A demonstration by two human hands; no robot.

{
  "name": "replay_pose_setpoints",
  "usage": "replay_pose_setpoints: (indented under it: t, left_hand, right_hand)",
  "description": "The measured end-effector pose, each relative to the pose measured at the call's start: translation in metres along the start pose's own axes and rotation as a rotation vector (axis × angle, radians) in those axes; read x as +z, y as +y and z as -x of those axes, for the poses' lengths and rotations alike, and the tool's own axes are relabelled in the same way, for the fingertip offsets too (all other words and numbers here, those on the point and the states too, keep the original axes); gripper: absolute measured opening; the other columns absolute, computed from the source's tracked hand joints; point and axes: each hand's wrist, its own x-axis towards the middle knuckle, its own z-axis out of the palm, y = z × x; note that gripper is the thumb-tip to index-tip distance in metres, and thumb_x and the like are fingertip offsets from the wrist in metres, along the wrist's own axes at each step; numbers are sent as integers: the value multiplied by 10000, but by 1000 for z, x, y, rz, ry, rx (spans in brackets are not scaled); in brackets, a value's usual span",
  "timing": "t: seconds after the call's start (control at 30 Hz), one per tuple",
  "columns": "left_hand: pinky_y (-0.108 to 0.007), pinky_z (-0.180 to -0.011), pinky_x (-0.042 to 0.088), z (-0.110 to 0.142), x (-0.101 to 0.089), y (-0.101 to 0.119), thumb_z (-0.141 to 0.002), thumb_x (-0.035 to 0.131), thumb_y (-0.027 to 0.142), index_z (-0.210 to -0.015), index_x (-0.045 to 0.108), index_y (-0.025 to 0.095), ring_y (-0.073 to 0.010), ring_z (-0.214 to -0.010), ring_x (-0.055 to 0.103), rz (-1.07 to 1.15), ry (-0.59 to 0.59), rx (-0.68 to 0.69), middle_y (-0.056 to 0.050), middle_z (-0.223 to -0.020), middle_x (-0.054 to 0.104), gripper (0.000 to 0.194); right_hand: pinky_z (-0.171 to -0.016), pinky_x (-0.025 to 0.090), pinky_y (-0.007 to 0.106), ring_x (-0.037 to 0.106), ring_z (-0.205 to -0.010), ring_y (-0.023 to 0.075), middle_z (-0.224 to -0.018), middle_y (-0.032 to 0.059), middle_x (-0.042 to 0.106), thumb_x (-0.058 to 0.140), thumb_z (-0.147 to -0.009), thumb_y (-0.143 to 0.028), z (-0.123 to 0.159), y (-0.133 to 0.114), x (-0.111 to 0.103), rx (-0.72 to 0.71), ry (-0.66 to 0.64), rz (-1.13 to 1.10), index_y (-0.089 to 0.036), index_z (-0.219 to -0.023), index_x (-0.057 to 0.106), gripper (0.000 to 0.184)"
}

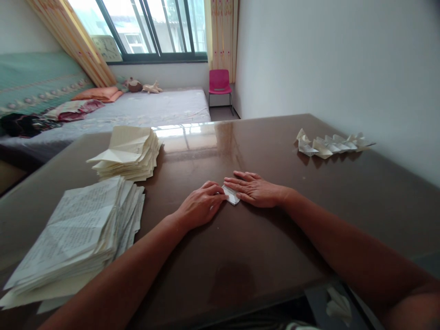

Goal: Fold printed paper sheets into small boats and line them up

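A small folded piece of white paper (pixel 231 194) lies on the brown table between my hands. My left hand (pixel 203 202) has its fingers curled and pinches the paper's left edge. Flat across the paper's right side rests my right hand (pixel 257 188), its fingers stretched out towards the left. Part of the paper is hidden beneath those fingers. To the left of my left forearm is a stack of creased handwritten sheets (pixel 74 222). Behind it stands a second stack of yellowish sheets (pixel 129 151). A row of folded paper pieces (pixel 332 145) sits at the far right of the table.
The glossy brown table (pixel 206 270) runs up near a white wall on the right. Beyond its far edge are a bed (pixel 165 105) and a pink chair (pixel 219 82). A pale crumpled item (pixel 338 303) shows below the table's front edge.
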Motion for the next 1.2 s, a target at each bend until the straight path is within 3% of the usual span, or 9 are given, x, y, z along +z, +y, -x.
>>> replay_pose_setpoints:
  t: [0.17, 0.27, 0.37, 0.53, 0.67, 0.83, 0.97, 1.2]
  left_hand:
    - [-321, -941, 489, 1, -1, 4, -891, 414, 142, -1184, 625, 285, -182, -1089, 541, -64, -76, 62, -40, -1113, 641, 388]
    - [-316, -940, 485, 2, 0, 1, -896, 401, 146, -1170, 633, 283, -180, -1093, 543, -60, -86, 46, -29, -1152, 638, 385]
    - [-315, -951, 474, 2, 0, 0, -888, 398, 135, -1161, 638, 271, -176, -1087, 550, -35, -83, 38, -25, -1158, 642, 387]
    - [-309, -940, 472, 2, 0, 0, -882, 398, 132, -1129, 649, 254, -174, -1059, 562, -36, -73, 45, -23, -1143, 653, 372]
    - [-299, -914, 480, 2, 1, 1, -888, 401, 144, -1112, 655, 256, -168, -1030, 574, -52, -65, 45, -24, -1120, 659, 357]
    - [-303, -909, 482, 2, 1, 0, -898, 395, 158, -1135, 643, 264, -170, -1023, 574, -75, -71, 56, -18, -1139, 651, 359]
    - [-302, -903, 484, 2, 1, 0, -898, 382, 150, -1119, 647, 259, -172, -1021, 569, -90, -76, 60, -14, -1128, 653, 362]
    - [-299, -872, 492, 1, 0, 3, -898, 401, 168, -1150, 634, 290, -174, -1035, 556, -132, -111, 60, -7, -1149, 641, 365]
  right_hand:
    - [-1145, 192, 434, 238, -1413, 200, -1512, -2, 345, 384, -965, -350, -2, 12, -8, -16, 12, -90, -308, -1456, 328, 497]
    - [-1120, 256, 412, 317, -1367, 195, -1453, 31, 436, 496, -919, -348, -2, 15, -17, -64, 92, -167, -275, -1313, 535, 403]
    - [-1122, 242, 435, 274, -1382, 208, -1468, 19, 407, 542, -897, -333, -1, 11, -23, -126, 88, -181, -286, -1145, 653, 276]
    - [-1124, 182, 493, 196, -1415, 236, -1513, 7, 333, 487, -925, -282, -2, 2, -20, -173, 1, -115, -304, -1139, 648, 269]
    - [-1122, 192, 475, 233, -1401, 228, -1503, 2, 346, 494, -927, -332, -4, 1, -20, -176, -23, -123, -292, -1063, 674, 229]
    - [-1109, 222, 469, 265, -1384, 232, -1515, 37, 319, 523, -915, -353, -5, 5, -22, -213, 5, -172, -287, -1162, 632, 278]
    - [-1100, 224, 481, 295, -1362, 245, -1487, 38, 364, 517, -919, -355, -7, 6, -20, -238, -2, -150, -268, -1029, 677, 213]
    - [-1039, 317, 453, 396, -1262, 220, -1344, 59, 508, 482, -916, -213, -12, 5, -17, -258, 4, -155, -225, -970, 639, 167]
